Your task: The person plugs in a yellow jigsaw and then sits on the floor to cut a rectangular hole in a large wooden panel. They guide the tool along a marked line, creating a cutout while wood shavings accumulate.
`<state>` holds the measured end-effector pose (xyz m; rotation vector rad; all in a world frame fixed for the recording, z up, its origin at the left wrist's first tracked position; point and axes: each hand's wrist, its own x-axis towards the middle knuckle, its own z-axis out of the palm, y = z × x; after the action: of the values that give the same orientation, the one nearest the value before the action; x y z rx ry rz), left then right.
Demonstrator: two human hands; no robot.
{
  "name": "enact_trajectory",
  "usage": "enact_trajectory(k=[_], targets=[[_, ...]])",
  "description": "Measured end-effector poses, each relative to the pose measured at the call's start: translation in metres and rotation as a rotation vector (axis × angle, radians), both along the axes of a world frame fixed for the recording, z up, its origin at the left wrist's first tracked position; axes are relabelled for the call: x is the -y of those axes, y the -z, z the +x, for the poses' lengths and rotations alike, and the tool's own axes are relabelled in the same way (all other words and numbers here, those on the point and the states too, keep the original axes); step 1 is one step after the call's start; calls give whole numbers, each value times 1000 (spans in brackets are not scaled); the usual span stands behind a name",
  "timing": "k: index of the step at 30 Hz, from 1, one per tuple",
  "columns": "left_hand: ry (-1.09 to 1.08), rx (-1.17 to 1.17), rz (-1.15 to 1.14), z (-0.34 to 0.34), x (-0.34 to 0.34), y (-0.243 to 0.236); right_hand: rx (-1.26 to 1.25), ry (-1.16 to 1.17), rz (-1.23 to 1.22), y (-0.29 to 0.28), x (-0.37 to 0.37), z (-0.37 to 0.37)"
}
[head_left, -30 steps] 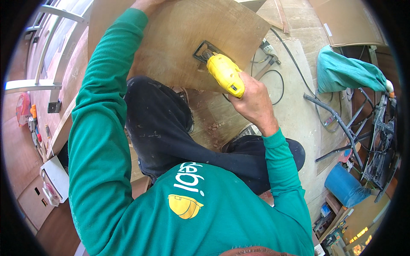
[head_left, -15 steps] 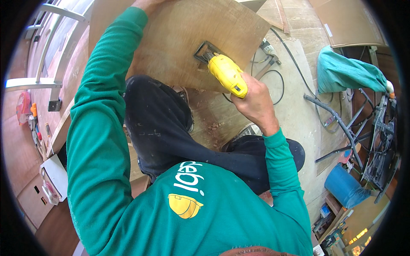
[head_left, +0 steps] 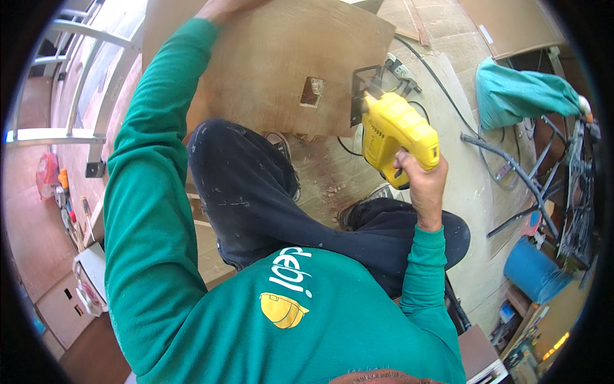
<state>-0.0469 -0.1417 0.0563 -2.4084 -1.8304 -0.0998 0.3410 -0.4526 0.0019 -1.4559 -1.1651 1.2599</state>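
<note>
My right hand (head_left: 423,178) is closed round the handle of a yellow jigsaw (head_left: 400,131). Its dark metal base plate faces the right edge of a plywood board (head_left: 268,70), off the board's surface. A small rectangular hole (head_left: 312,91) goes through the board near its lower right part. At the upper edge of the view, my left hand (head_left: 225,6) lies at the board's far left part; its fingers are cut off from sight. The board slants in front of my bent knees.
A metal ladder (head_left: 70,136) stands at the left, with hand tools (head_left: 67,201) below it. To the right are a power strip (head_left: 396,66), black cable, a green cloth bag (head_left: 521,96) on a machine with tubular legs (head_left: 511,179), and a blue bucket (head_left: 534,269).
My right hand has lifted the jigsaw out of the board and moved it right and toward me, uncovering the rectangular hole. My left hand stays at the board.
</note>
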Motion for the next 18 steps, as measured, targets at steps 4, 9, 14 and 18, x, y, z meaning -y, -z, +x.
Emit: enact_trajectory(k=[4, 9, 14, 18], targets=[[-243, 104, 40, -44, 23, -1, -90, 182, 74, -10, 13, 15], [-504, 168, 136, -132, 81, 3, -204, 322, 180, -11, 9, 31], [-942, 407, 330, -171, 154, 44, -205, 331, 178, -7, 15, 37], [-1110, 479, 289, -175, 198, 77, -204, 326, 162, -1, 15, 37]])
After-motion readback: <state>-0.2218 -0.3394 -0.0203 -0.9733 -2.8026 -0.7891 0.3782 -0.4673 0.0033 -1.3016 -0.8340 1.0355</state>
